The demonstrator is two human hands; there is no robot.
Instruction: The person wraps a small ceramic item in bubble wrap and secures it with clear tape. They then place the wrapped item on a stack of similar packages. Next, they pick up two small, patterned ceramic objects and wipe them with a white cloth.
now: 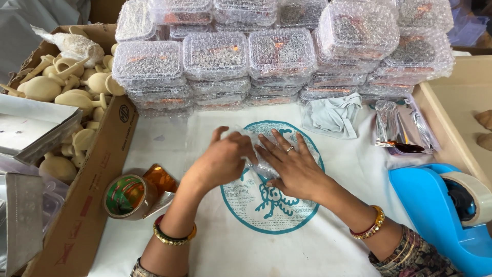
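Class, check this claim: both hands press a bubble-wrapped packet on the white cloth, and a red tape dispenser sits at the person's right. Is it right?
Not quite. The head view shows the tape dispenser is blue, not red. Both hands, left and right, do press the bubble-wrapped packet on the white cloth.

— Both forearms angle in from the bottom edge and meet at the middle, wrists nearly level with each other.

— The left hand (220,159) lies palm down, fingers curled a little, thumb lifted toward the top.

— And the right hand (292,166)?

— Palm down too, fingers spread wide and pressed flat, a ring on one finger. Bangles circle both wrists, and a patterned sleeve covers the right elbow.
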